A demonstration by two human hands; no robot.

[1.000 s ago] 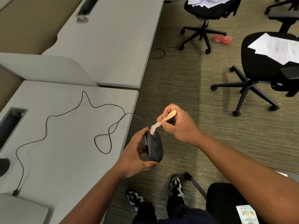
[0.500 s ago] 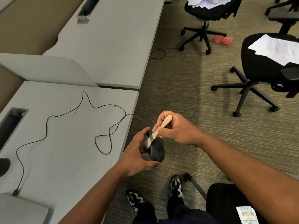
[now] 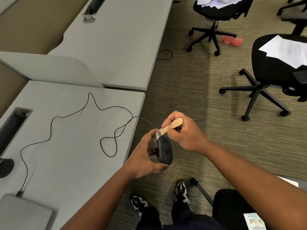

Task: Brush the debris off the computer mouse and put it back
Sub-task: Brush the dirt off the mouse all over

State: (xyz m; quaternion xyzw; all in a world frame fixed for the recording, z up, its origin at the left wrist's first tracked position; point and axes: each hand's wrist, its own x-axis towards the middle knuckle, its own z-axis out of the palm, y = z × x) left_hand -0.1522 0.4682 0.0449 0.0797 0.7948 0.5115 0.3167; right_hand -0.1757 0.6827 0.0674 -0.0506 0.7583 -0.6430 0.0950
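A grey desk (image 3: 69,146) carries a looping black cable (image 3: 74,113) and a closed laptop (image 3: 25,213) at its near corner.

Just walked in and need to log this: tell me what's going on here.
A person is cleaning a black computer mouse. The left hand holds it out over the carpet, beside the grey desk, while the right hand grips a small wooden-handled brush with its bristles against the mouse's front end. The mouse's cable trails back across the desk. The mouse has not yet been put back.
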